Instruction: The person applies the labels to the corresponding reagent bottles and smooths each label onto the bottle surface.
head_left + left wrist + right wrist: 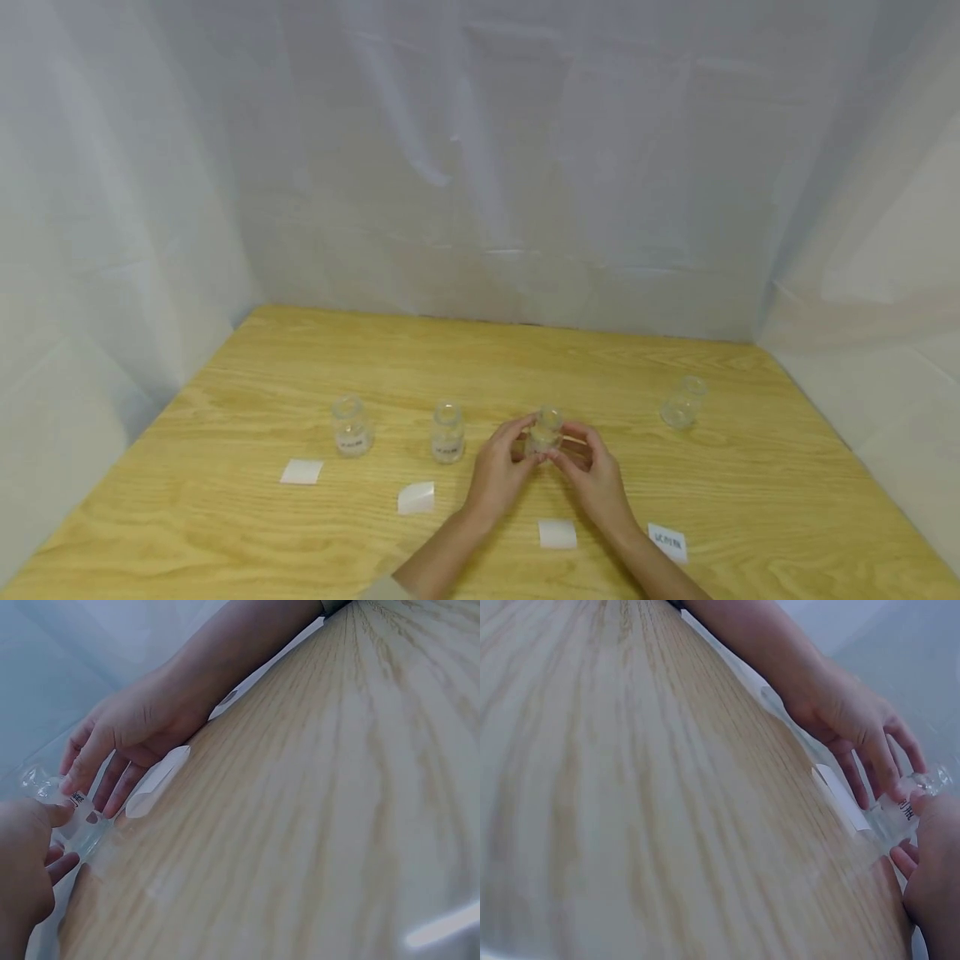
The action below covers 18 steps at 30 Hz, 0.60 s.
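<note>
A small clear glass bottle [550, 419] stands on the table between both hands. My left hand [497, 471] holds it from the left, and my right hand [597, 479] from the right. Both thumbs press on a white label with dark print [908, 809] on the bottle's near side. In the left wrist view the right hand [139, 724] has its fingers about the bottle [82, 829]. Two more bottles with printed labels, one farther left [352, 429] and one nearer [447, 435], stand left of the hands.
An unlabelled glass bottle [684, 403] stands at the right. Blank white slips lie at the left [302, 472], as a curled slip [416, 498] and as a slip between the forearms [557, 534]. A printed label [667, 542] lies beside the right forearm. White sheeting [510, 167] surrounds the wooden table [225, 517].
</note>
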Each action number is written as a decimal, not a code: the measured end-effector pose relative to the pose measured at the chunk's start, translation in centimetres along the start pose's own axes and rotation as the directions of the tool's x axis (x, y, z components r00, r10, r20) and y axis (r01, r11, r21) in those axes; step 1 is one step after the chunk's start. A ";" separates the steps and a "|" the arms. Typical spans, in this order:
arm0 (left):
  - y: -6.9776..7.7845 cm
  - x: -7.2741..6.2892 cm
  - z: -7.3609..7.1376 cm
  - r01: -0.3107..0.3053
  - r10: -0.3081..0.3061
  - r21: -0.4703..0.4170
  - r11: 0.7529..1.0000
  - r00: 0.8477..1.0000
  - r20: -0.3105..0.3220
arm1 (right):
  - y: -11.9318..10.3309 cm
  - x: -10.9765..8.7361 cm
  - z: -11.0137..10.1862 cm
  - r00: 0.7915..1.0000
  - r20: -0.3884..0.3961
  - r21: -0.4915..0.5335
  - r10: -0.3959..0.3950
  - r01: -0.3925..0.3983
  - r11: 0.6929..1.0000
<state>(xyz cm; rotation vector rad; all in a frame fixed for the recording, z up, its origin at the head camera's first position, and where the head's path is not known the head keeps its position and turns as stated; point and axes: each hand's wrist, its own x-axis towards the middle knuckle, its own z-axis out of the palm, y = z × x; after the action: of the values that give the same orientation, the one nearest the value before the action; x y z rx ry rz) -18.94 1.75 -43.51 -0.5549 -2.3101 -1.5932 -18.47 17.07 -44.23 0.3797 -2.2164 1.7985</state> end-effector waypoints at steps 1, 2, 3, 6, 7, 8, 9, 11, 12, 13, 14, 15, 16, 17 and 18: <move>0.0 0.0 -0.1 -0.006 0.006 -0.004 1.000 1.000 -0.001 | 0.0 0.0 0.0 1.000 0.001 -0.003 0.000 0.000 1.000; 0.0 0.0 -0.2 -0.012 0.012 -0.006 1.000 1.000 -0.001 | 0.0 0.0 0.0 1.000 0.002 -0.006 -0.001 0.001 1.000; 0.0 0.0 -0.3 -0.018 0.018 -0.005 1.000 1.000 0.001 | 0.1 0.0 0.0 1.000 0.001 -0.011 0.001 -0.001 1.000; -0.1 0.0 -0.6 -0.017 0.017 -0.014 1.000 1.000 0.015 | 0.0 -0.1 0.1 1.000 -0.001 -0.015 0.006 -0.006 1.000; -0.1 0.0 -0.7 -0.015 0.016 -0.017 1.000 1.000 0.021 | 0.0 -0.1 0.1 1.000 -0.001 -0.016 0.006 -0.006 1.000; -0.1 0.0 -0.8 -0.008 0.009 -0.022 1.000 1.000 0.027 | 0.0 -0.2 0.1 1.000 -0.002 -0.016 0.005 -0.005 1.000; -0.1 0.0 -0.8 0.002 -0.002 -0.029 1.000 0.999 0.032 | -0.1 -0.2 0.0 1.000 -0.003 -0.015 0.007 -0.007 1.000; -0.1 0.0 -0.9 0.019 -0.017 -0.045 0.999 0.999 0.040 | -0.1 -0.2 0.0 1.000 -0.001 -0.018 0.006 -0.006 1.000; -0.1 0.0 -1.0 0.030 -0.027 -0.054 0.998 0.999 0.043 | -0.2 -0.2 0.0 1.000 0.000 -0.018 0.007 -0.007 1.000; -0.1 0.1 -1.0 0.037 -0.034 -0.062 0.997 0.998 0.046 | -0.2 -0.2 0.0 1.000 0.001 -0.014 0.011 -0.011 1.000; -0.1 0.1 -1.1 0.046 -0.043 -0.072 0.996 0.998 0.049 | -0.2 -0.1 0.0 1.000 -0.002 -0.009 0.019 -0.019 1.000; -0.1 0.1 -1.1 0.050 -0.046 -0.079 0.996 0.998 0.050 | -0.2 -0.1 0.0 1.000 -0.001 0.000 0.027 -0.027 1.000; -0.1 0.1 -1.1 0.050 -0.045 -0.086 0.995 0.998 0.050 | -0.2 -0.1 0.0 0.999 0.001 0.016 0.038 -0.038 0.999; -0.1 0.1 -1.1 0.056 -0.052 -0.091 0.994 0.997 0.049 | -0.2 0.0 -0.1 0.999 0.004 0.028 0.053 -0.053 0.998; -0.1 0.1 -1.2 0.054 -0.049 -0.095 0.994 0.998 0.048 | -0.2 0.0 -0.1 0.998 0.007 0.039 0.060 -0.060 0.997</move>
<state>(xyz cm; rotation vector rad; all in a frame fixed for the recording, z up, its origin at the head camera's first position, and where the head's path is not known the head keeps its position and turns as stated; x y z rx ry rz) -19.09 0.64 -43.16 -0.5635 -2.3079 -1.7402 -18.39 17.14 -44.00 0.3301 -2.2222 1.8758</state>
